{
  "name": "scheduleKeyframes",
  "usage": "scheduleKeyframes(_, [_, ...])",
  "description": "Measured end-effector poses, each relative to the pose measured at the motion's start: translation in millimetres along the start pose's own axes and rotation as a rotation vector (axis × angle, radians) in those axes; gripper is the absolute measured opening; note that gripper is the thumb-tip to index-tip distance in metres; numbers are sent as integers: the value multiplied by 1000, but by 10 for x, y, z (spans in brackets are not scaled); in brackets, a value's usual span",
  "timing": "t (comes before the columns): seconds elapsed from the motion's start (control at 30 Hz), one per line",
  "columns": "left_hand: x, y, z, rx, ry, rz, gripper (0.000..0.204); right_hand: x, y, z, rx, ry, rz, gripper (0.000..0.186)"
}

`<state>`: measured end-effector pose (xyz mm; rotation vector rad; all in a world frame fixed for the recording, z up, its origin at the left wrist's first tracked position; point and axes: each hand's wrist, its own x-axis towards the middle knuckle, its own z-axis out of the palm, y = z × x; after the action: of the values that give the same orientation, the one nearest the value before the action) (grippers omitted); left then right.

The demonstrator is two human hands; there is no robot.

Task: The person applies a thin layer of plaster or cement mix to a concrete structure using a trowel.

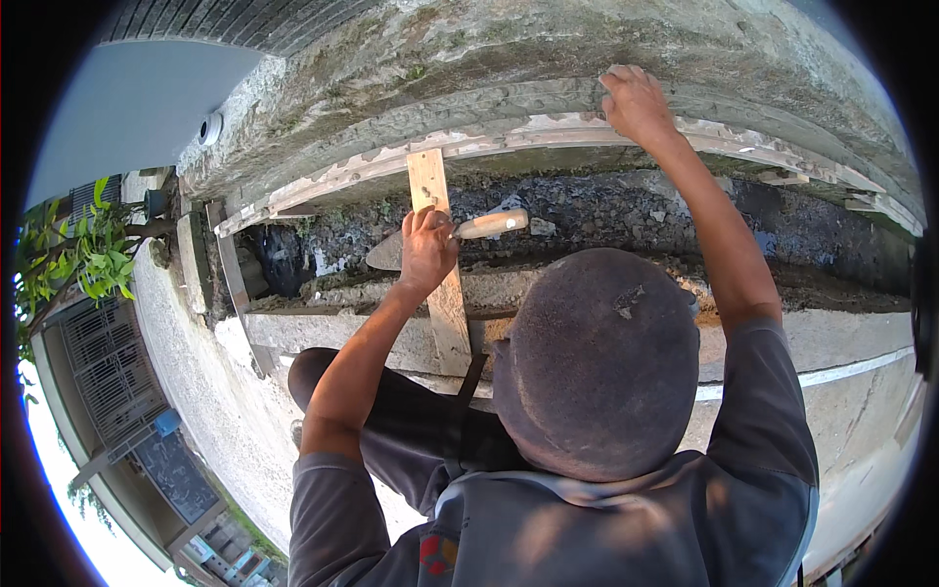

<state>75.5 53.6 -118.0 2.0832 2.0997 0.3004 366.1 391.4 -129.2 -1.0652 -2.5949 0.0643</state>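
Observation:
My left hand [429, 256] is closed around the middle of a trowel [494, 224], over the upright wooden board [452, 313]. The trowel's pale wooden handle points right and its grey blade shows left of my wrist. My right hand [641, 106] is up at the far side, its fingers curled against a strip of wet-looking grey mortar [548, 98]. What those fingers hold, if anything, is hidden. Just below the mortar runs a long wooden form board [509, 137], smeared with grey. My dark cap [599, 362] covers part of the near side.
A ditch with dark water and rubble [587, 220] runs between the far wall and a near concrete edge [342, 333]. A rough concrete wall [469, 49] rises beyond, with a white pipe end [210, 128] at left. A leafy plant [98, 249] and a gated house [108, 367] stand farther left.

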Motion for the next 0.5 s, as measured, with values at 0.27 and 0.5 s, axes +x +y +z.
scheduleKeyframes(0.27, [165,265,-213,206,-116,116,17,-758,-1998,-123,529,-715,-342,55])
scheduleKeyframes(0.5, [493,703,-362,172,-139,250,23,-875,-1910,-112,702,-724,-67,42])
